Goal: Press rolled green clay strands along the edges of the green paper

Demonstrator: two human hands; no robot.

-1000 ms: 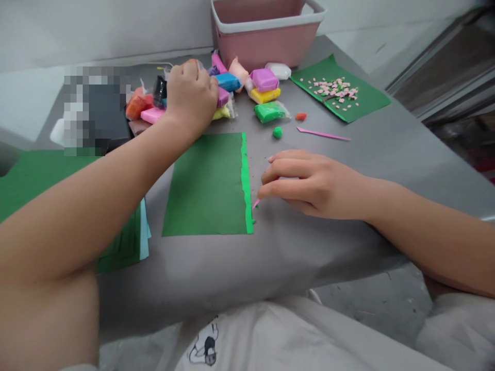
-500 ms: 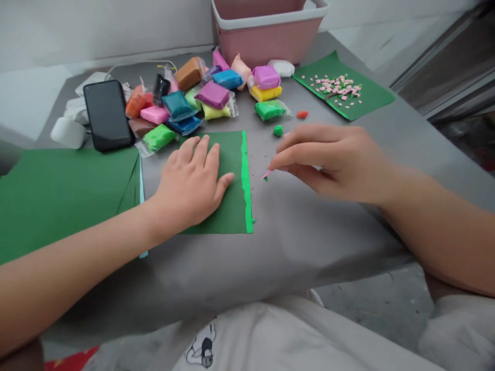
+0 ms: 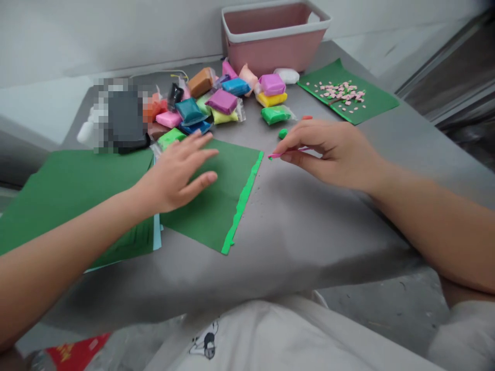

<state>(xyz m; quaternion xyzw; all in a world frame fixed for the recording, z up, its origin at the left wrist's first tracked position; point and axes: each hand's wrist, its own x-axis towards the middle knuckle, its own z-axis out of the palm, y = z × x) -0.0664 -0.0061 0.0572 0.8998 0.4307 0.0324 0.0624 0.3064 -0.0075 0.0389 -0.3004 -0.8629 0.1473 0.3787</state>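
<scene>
Fingers spread, my left hand (image 3: 180, 172) is over the left part of a green sheet (image 3: 228, 178), holding nothing; whether it touches the sheet I cannot tell. A bright green clay strip (image 3: 243, 203) runs along the sheet's right edge. My right hand (image 3: 328, 154) pinches a thin pink tool (image 3: 275, 155) just right of the sheet's far corner. A bit of green clay is at the tool's tip. Behind the right fingers lie a green clay lump (image 3: 283, 133) and a small orange-red piece (image 3: 307, 117).
Colourful clay packets (image 3: 222, 101) lie across the back, before a pink basket (image 3: 274, 49). A black phone (image 3: 127, 121), partly pixelated, is at the back left. More green sheets (image 3: 77, 190) lie left. A green sheet with a pink blossom tree (image 3: 371, 105) lies back right.
The green sheet has turned, its near edge now slanting down to the right. My left hand has shifted left and its fingers have lifted somewhat. My right hand has raised the pink tool away from the table.
</scene>
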